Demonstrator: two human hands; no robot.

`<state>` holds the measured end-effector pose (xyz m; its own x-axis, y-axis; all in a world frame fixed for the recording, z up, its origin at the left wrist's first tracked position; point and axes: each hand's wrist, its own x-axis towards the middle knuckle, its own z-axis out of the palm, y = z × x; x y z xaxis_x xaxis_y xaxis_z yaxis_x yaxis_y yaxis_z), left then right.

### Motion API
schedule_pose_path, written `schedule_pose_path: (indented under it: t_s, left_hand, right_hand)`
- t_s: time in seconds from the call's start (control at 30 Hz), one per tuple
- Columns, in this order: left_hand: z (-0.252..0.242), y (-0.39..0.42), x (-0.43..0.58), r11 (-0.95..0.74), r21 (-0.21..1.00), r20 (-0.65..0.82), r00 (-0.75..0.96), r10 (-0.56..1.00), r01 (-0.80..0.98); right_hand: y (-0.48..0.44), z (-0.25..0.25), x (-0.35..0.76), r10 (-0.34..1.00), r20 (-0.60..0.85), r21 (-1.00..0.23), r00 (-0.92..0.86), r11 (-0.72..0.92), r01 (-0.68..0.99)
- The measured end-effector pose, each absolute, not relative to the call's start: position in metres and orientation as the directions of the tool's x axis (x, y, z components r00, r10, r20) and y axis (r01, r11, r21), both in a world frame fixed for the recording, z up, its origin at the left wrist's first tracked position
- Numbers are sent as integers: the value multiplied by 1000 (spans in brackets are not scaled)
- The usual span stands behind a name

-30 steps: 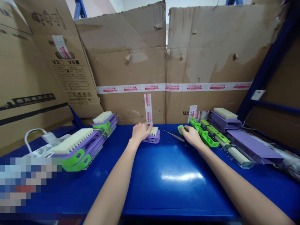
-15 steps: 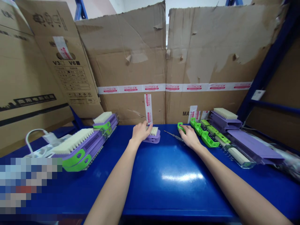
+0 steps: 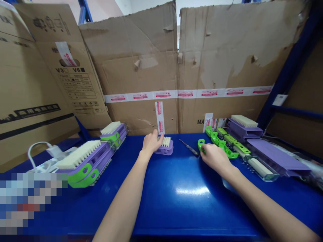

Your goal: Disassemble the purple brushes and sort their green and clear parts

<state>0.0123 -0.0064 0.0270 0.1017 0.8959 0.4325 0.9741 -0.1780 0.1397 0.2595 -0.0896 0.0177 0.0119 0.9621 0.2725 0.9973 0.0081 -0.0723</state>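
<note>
My left hand [image 3: 151,144] is closed on a small purple brush [image 3: 167,147] with cream bristles facing up. The brush rests on the blue tabletop, and my hand covers its left part. My right hand [image 3: 214,155] is closed, gripping a green plastic piece [image 3: 201,144] with a hole in its end. Between the hands a thin screwdriver [image 3: 189,148] lies on the table, its tip pointing away to the left. Just beyond my right hand, several more green plastic pieces [image 3: 215,138] stand in a row.
Purple and green brushes [image 3: 85,156] are stacked at the left by a white cable [image 3: 31,151]. At the right lie green strips [image 3: 233,143], a clear-cased piece [image 3: 262,169] and purple housings [image 3: 277,156]. Tall cardboard sheets [image 3: 141,67] wall the back of the blue table [image 3: 171,201].
My right hand has moved right and nearer to me with the green plastic piece, uncovering the screwdriver's handle. The left hand stays on the brush.
</note>
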Motion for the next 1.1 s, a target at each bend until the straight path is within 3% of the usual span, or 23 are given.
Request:
schedule_pose_path:
  t_s: [0.13,0.3,0.47,0.7,1.1]
  left_hand:
    - [26,-6,13,-181,133,437,107,893,974]
    - [26,-8,13,-187,121,446,115,887,975]
    - [27,-9,13,-162,133,424,92,901,978]
    - [27,-10,14,-170,134,433,97,896,976]
    - [25,-9,14,-178,122,438,108,893,976]
  right_hand:
    - [-131,10,268,964,257,-3,-75,79,997]
    - [-185,-25,304,856,499,-159,-133,241,957]
    - [-208,-43,341,811,582,-277,54,136,951]
    - [-209,-44,361,787,602,-166,139,-46,985]
    - [-199,-35,353,814,561,-118,151,-102,988]
